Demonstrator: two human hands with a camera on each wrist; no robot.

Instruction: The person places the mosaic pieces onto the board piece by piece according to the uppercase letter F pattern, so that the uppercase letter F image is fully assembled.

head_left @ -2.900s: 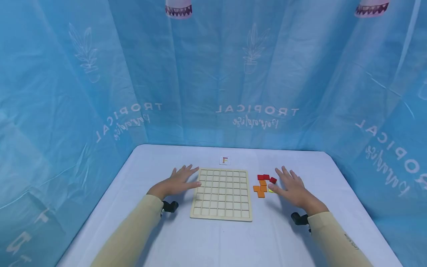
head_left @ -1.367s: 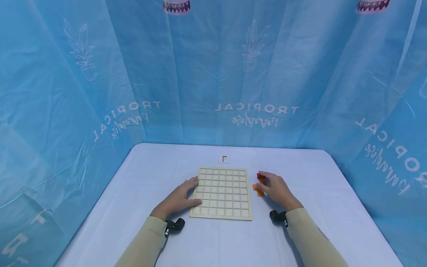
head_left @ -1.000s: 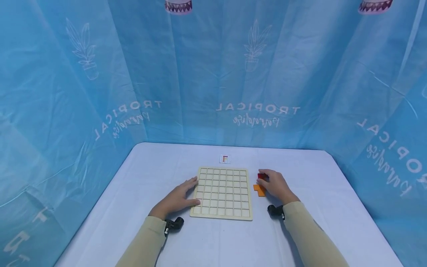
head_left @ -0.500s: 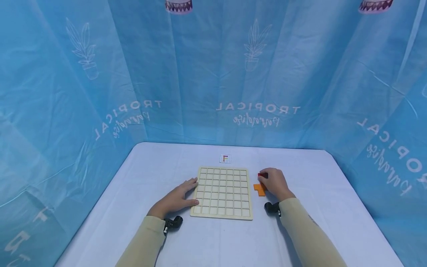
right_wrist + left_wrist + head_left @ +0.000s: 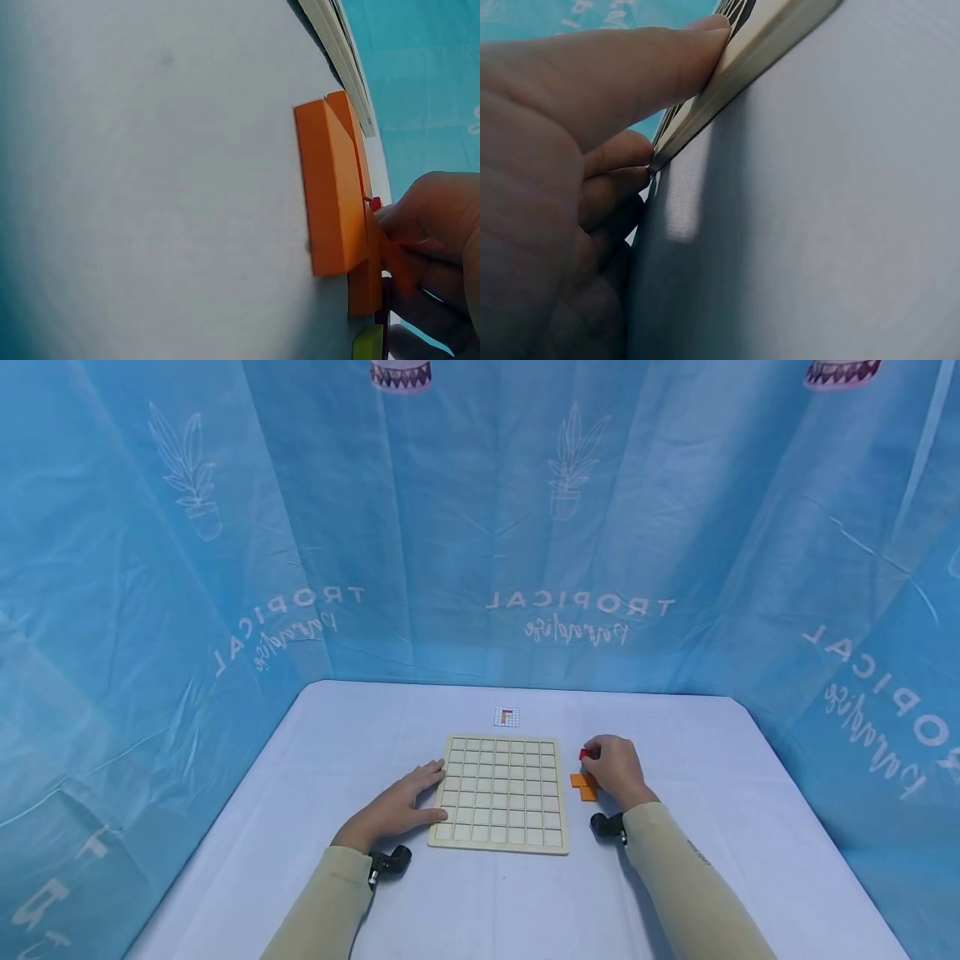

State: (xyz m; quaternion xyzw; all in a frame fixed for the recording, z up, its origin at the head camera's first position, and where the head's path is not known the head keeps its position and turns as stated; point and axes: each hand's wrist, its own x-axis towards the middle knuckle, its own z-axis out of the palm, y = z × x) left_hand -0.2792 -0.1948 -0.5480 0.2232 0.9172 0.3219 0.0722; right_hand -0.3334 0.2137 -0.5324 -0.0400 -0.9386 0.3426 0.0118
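From the head view the left hand point(image 5: 395, 805) lies at the near left edge of the wooden grid board point(image 5: 501, 793), fingers straight, and the left wrist view adds what that view leaves small: the thumb point(image 5: 641, 64) presses flat against the board's pale side edge point(image 5: 757, 56) while the other fingers lie relaxed along it, so this grip is released, only touching. The right hand point(image 5: 611, 768) sits just right of the board, curled over a cluster of puzzle pieces on the white desk point(image 5: 420, 902). From above, only a corner of a red piece point(image 5: 584, 754) peeks out at the fingertips and part of an orange piece point(image 5: 582, 783) shows at the hand's left side. The right wrist view brings the orange piece point(image 5: 334, 191) close, lying flat on the desk, with the fingers point(image 5: 431, 225) bent onto its far end, a sliver of red point(image 5: 374, 203) by the fingertip, and a yellow-green piece point(image 5: 367, 343) under the hand that the head view hides. Which piece the fingers actually clasp cannot be told. A small pattern card point(image 5: 507, 717) lies beyond the board's far edge.
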